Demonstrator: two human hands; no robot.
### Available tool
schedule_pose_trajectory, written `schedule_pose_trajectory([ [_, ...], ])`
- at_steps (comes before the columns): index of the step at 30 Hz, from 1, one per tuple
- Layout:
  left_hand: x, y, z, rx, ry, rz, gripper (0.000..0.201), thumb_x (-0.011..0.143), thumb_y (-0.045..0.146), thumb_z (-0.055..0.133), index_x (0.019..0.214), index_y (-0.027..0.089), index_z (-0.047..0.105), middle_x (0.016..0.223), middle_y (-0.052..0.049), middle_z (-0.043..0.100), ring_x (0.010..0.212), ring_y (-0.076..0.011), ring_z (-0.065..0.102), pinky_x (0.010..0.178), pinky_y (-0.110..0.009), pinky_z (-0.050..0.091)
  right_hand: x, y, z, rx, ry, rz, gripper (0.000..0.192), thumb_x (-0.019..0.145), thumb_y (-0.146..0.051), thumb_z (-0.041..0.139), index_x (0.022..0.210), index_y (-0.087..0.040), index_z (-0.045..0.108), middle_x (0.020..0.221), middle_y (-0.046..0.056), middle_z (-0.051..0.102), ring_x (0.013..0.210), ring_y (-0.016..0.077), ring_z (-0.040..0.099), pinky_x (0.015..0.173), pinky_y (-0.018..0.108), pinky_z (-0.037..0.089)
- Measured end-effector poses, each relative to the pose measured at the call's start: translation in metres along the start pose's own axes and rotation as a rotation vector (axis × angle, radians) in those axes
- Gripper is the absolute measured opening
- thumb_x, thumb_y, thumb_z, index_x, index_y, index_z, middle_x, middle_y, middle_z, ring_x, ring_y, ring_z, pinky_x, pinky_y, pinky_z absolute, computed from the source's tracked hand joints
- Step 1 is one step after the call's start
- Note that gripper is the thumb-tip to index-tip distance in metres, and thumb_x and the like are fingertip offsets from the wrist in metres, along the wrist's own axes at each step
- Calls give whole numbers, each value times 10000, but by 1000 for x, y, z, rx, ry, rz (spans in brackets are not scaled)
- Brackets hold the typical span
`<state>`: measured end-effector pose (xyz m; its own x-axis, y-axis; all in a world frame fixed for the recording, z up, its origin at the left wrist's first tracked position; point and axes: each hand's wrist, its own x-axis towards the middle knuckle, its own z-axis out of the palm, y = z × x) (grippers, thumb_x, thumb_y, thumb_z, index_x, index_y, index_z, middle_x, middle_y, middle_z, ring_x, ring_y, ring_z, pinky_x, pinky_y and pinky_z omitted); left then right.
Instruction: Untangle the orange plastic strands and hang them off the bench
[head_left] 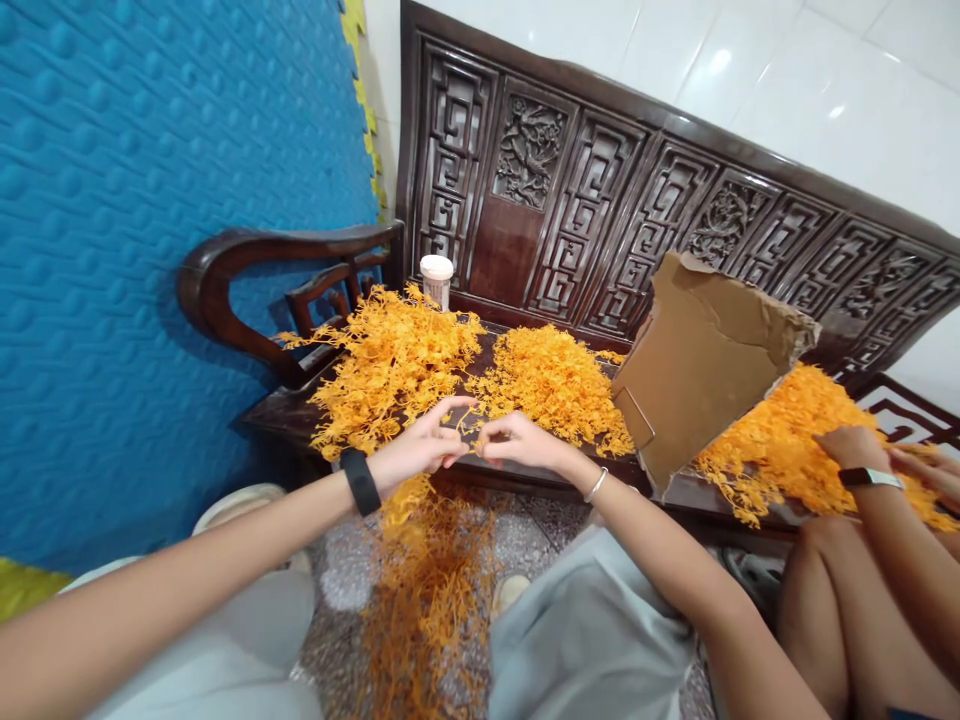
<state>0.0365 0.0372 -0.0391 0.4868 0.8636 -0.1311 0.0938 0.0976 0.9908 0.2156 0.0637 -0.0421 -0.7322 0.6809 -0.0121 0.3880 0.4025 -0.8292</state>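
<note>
I pinch one orange sprig [471, 432] between my left hand [420, 452] and right hand [517, 442], held at the bench [525, 478] edge so finished bunches hang below it.

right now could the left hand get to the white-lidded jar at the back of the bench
Probably yes: the left hand is pinching an orange sprig, but only a low heap of orange sprigs lies between it and the jar.

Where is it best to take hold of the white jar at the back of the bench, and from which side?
Probably around the body of the white jar, just under its lid, coming from above and the front: it stands upright, the carved backrest closes the rear, and orange sprigs crowd its base.
</note>
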Motion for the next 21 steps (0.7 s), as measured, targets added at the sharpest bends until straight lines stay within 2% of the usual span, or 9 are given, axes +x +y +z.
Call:
schedule_pose_trajectory([
  [4, -3, 1, 10, 14, 43, 0, 533, 659, 205, 490, 1174, 226, 355, 408, 103, 373, 368, -48, 247, 391, -173, 144, -1, -3, 7, -98, 65, -56, 175, 711, -191, 458, 542, -147, 460, 487, -54, 428, 476, 56, 383, 508, 179, 308],
  [6, -8, 6, 12, 17, 93, -15, 518, 653, 186, 479, 1160, 221, 378, 397, 101, 347, 369, -52, 249, 390, -171, 148, -5, 2, 4, -234, 164, -106, 195, 713, -213, 470, 530, -152, 442, 496, -49, 405, 493, 60, 358, 519, 189, 289],
  [9, -24, 19, 3, 25, 206, 5, 496, 653, 182, 488, 1141, 232, 417, 403, 101, 273, 371, -56, 230, 382, -175, 150, -23, 23, -18, -469, 469, -63, 235, 702, -211, 477, 491, -161, 387, 488, -41, 356, 495, 69, 324, 524, 211, 264],
  [12, -46, 32, -16, 48, 345, 190, 523, 673, 223, 528, 1174, 278, 388, 449, 86, 303, 405, -63, 272, 393, -181, 213, -52, 48, -53, -462, 856, 68, 235, 757, -234, 411, 535, -158, 428, 511, -26, 390, 501, 80, 358, 514, 215, 276],
  [14, -55, 33, -26, 83, 333, 233, 573, 685, 266, 548, 1215, 302, 334, 472, 77, 356, 426, -71, 315, 402, -184, 248, -68, 58, -71, -460, 1041, 78, 237, 781, -293, 404, 612, -152, 492, 553, -13, 444, 529, 94, 397, 526, 218, 304],
  [16, -56, 26, -30, 120, 271, 190, 601, 699, 302, 547, 1242, 300, 288, 484, 72, 393, 437, -78, 348, 400, -184, 260, -76, 63, -82, -486, 1141, 63, 243, 779, -337, 423, 669, -149, 531, 610, 2, 496, 561, 103, 428, 547, 222, 330],
  [21, -41, 0, -23, 109, 114, 36, 644, 712, 337, 521, 1263, 238, 202, 526, 60, 485, 459, -93, 408, 427, -198, 315, -69, 80, -90, -563, 1201, 115, 263, 748, -368, 466, 655, -139, 557, 655, 23, 547, 570, 104, 451, 564, 224, 348],
])
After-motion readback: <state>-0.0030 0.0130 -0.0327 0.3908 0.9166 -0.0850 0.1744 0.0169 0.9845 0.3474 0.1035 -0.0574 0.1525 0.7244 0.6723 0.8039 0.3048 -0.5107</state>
